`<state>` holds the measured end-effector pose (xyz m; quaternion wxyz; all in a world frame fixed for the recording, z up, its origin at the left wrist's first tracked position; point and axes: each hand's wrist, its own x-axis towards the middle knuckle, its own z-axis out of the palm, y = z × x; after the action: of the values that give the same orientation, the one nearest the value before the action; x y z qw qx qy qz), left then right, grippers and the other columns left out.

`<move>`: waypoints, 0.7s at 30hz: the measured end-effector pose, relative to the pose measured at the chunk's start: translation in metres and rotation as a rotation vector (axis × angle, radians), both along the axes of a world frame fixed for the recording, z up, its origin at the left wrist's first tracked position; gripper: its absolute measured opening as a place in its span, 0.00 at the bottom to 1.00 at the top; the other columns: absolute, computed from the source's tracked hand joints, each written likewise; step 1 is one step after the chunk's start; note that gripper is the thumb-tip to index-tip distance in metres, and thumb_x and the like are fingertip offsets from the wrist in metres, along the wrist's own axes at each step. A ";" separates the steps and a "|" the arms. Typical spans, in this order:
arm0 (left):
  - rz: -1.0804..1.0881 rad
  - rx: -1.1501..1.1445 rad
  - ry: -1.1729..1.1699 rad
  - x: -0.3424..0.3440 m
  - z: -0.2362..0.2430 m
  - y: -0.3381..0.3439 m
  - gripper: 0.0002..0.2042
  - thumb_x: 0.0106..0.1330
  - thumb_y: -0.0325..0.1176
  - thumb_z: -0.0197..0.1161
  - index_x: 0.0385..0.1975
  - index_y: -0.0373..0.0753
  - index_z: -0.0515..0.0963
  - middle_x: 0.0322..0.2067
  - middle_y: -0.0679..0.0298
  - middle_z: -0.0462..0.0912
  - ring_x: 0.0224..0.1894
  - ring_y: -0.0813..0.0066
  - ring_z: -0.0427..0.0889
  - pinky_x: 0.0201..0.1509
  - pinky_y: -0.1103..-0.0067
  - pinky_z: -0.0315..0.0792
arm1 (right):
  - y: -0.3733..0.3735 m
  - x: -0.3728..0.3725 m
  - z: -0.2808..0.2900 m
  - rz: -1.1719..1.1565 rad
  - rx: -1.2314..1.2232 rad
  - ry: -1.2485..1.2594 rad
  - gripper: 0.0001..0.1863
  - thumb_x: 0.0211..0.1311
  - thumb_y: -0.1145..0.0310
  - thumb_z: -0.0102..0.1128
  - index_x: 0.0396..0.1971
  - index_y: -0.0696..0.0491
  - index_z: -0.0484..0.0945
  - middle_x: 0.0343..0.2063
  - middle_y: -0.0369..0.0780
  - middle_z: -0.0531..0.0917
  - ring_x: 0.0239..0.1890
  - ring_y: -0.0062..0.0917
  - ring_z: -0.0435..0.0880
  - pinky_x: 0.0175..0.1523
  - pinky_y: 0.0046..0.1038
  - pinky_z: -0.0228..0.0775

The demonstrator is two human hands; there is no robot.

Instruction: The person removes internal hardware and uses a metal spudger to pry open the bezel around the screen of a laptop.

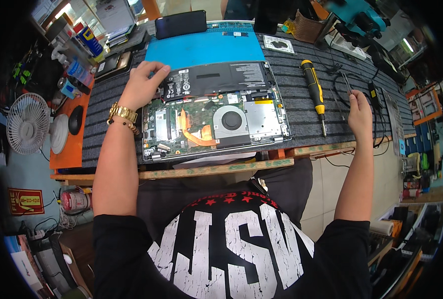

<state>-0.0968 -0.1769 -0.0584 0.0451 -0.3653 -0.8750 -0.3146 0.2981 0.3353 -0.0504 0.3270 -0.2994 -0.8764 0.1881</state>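
An opened laptop base [201, 117] lies on the bench, its insides facing up. Across its far side sits a black battery [209, 82]; nearer are a round fan [231, 121], a copper heat pipe [194, 132] and a silver metal plate [261, 118]. My left hand [144, 82] rests at the base's far left corner beside the battery, fingers bent loosely and partly apart, holding nothing that I can see. My right hand [360, 114] is closed around metal tweezers [346, 79] at the right, tips pointing away. Between it and the laptop lies a yellow-black screwdriver [313, 87].
Beyond the laptop is a blue mat [201, 50] with a phone [181, 25] propped at its far edge. A hard drive [278, 44] lies to its right. Black cables [376, 119] trail at the far right. A white fan [28, 122] and a black mouse [75, 120] are at left.
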 end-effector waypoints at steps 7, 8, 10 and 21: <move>-0.029 0.024 0.056 0.039 0.055 0.006 0.20 0.81 0.47 0.71 0.52 0.33 0.90 0.49 0.55 0.89 0.53 0.62 0.85 0.63 0.68 0.77 | -0.097 0.011 0.051 0.229 -0.788 0.166 0.12 0.89 0.65 0.54 0.52 0.57 0.83 0.31 0.29 0.79 0.29 0.10 0.70 0.34 0.18 0.60; -0.010 0.014 0.126 0.056 0.072 0.015 0.19 0.81 0.46 0.72 0.52 0.33 0.90 0.50 0.55 0.89 0.52 0.62 0.86 0.63 0.67 0.77 | -0.113 0.011 0.053 0.271 -0.797 0.152 0.11 0.89 0.66 0.54 0.51 0.56 0.83 0.30 0.28 0.77 0.27 0.08 0.67 0.31 0.18 0.56; -0.033 0.013 0.131 0.090 0.094 0.029 0.20 0.80 0.46 0.73 0.53 0.33 0.89 0.52 0.54 0.90 0.54 0.59 0.88 0.63 0.65 0.78 | -0.159 -0.003 0.058 0.374 -0.677 0.145 0.06 0.86 0.70 0.58 0.47 0.55 0.82 0.29 0.25 0.77 0.27 0.09 0.68 0.31 0.20 0.58; -0.030 -0.264 0.056 0.137 0.056 0.128 0.20 0.83 0.41 0.63 0.65 0.37 0.86 0.59 0.44 0.89 0.63 0.39 0.87 0.70 0.54 0.80 | -0.271 -0.063 0.066 0.425 -0.165 -0.420 0.12 0.80 0.65 0.60 0.41 0.61 0.81 0.30 0.59 0.89 0.35 0.61 0.92 0.46 0.61 0.84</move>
<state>0.0401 -0.0489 -0.0027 0.0162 -0.3898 -0.9016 -0.1870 0.2355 0.0645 0.0152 0.0665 -0.1671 -0.9496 0.2569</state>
